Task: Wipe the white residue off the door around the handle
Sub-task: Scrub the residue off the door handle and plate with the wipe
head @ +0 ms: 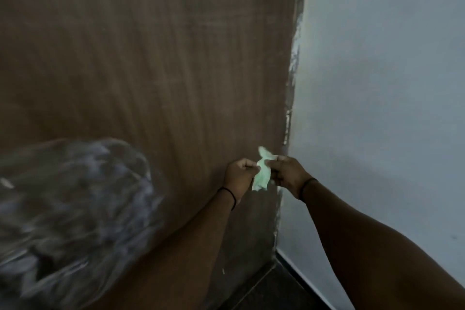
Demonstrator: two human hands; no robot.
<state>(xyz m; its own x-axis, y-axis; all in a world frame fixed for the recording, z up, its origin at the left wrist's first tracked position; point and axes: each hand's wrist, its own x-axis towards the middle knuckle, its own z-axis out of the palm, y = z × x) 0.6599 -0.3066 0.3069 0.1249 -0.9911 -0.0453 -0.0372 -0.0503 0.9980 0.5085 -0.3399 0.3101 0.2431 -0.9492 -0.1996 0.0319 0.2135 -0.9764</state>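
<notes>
In the head view, both forearms reach forward and up from the lower edge toward the brown door (151, 58), each wrist ringed by a thin dark band. The left hand (239, 173) is curled into a loose fist, its fingers pinching the left edge of a pale green cloth (263, 171). The right hand (286, 171) faces it, fingers clamped on the cloth's right edge. The cloth hangs between the two hands, crumpled, its long axis roughly vertical with a wisp pointing up (it sits near the door's right edge, and contact with the wood cannot be judged). A wide patch of white residue (75, 209) smears the door's lower left, well apart from the hands. A pale wall (390, 83) stands to the right, above a dark floor (276, 292).
</notes>
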